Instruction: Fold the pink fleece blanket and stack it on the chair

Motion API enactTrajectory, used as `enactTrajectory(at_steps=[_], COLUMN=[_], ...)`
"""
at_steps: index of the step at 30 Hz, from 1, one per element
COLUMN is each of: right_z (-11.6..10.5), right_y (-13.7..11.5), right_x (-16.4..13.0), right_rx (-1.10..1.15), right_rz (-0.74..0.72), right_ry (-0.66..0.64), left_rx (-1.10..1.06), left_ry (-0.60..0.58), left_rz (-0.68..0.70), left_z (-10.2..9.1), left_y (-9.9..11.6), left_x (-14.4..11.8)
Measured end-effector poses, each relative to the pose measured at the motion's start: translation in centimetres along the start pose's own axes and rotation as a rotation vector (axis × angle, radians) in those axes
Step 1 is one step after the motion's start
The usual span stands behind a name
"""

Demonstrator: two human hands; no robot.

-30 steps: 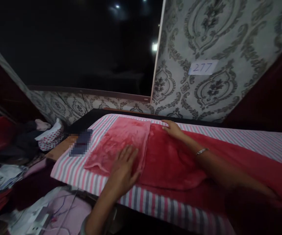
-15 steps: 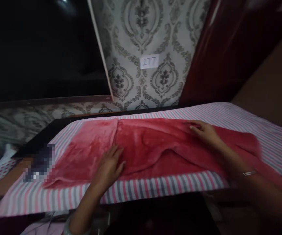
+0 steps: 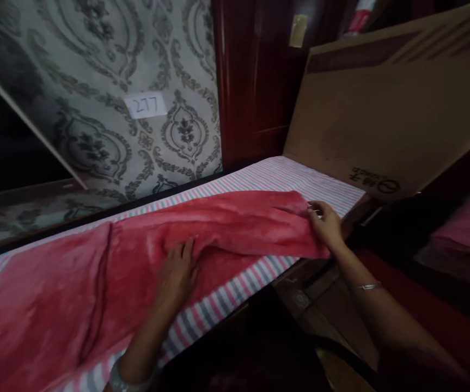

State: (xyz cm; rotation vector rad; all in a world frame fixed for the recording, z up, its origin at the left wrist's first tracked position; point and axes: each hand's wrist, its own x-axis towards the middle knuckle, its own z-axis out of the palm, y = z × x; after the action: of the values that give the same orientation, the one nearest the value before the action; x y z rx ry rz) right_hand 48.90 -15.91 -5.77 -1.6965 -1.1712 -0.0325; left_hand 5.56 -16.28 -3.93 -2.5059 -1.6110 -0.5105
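Note:
A red plush garment (image 3: pixel 226 218) lies lengthwise over a striped cloth. A dark fold or hem line crosses it, and the part left of that line is paler pink. My left hand (image 3: pixel 177 275) rests palm down on the middle of the garment, its fingers stretched out. At the garment's right end, my right hand (image 3: pixel 325 222) has its thumb and fingers closed on the edge. A small white bit shows by the right fingertips; I cannot make out what it is. The plush is wrinkled between my hands.
The pink, grey and white striped cloth (image 3: pixel 275 171) covers the table. A large cardboard box (image 3: pixel 382 109) stands at the back right, beside a dark red cabinet (image 3: pixel 251 81). A dark screen (image 3: pixel 10 147) is at left. Pink fabric (image 3: pixel 469 223) lies far right.
The view has swung right, bringing the cardboard box into sight. My right hand has moved along the garment to its right end. My left hand has shifted right of the fold line.

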Motion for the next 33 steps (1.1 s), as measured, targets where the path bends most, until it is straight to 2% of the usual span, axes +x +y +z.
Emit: enactTrajectory(at_steps=[3,6,8,15,18,20,23,27,30,33], right_z=[0.3,1.0,1.3,1.5,1.6,1.6,1.7,1.9,2.4,2.9], right_y=[0.7,1.0,1.0,0.3,0.0,0.0,0.4,0.6,-0.1,-1.8], right_x=[1.3,2.6,3.5,6.2,6.2,5.9,5.7,7.5,9.5,10.9], right_rx=[-0.010,-0.048,-0.061,-0.184,-0.206,-0.190,-0.141,-0.035,0.166,0.470], right_rz=[0.035,0.059,0.066,0.122,0.155,0.128,0.074,0.073,0.224,0.490], right_ry=[-0.045,-0.166,-0.200,-0.336,-0.291,-0.251,-0.162,-0.012,0.012,-0.140], left_rx=[0.046,0.088,0.098,0.149,0.132,0.105,0.029,-0.172,-0.307,-0.370], left_ry=[-0.063,-0.058,-0.059,0.014,0.010,-0.038,-0.125,-0.136,-0.162,-0.224], left_rz=[0.006,-0.004,0.008,0.063,0.082,0.084,0.078,0.126,0.210,0.246], left_z=[0.1,0.1,0.1,1.4,1.7,1.3,-0.2,-2.4,-3.2,-3.7], left_y=[0.4,0.6,0.5,-0.6,-0.6,-0.5,-0.5,-1.5,-1.9,-1.8], left_x=[0.5,0.6,0.6,0.3,0.2,0.2,0.4,0.2,-0.5,-1.0])
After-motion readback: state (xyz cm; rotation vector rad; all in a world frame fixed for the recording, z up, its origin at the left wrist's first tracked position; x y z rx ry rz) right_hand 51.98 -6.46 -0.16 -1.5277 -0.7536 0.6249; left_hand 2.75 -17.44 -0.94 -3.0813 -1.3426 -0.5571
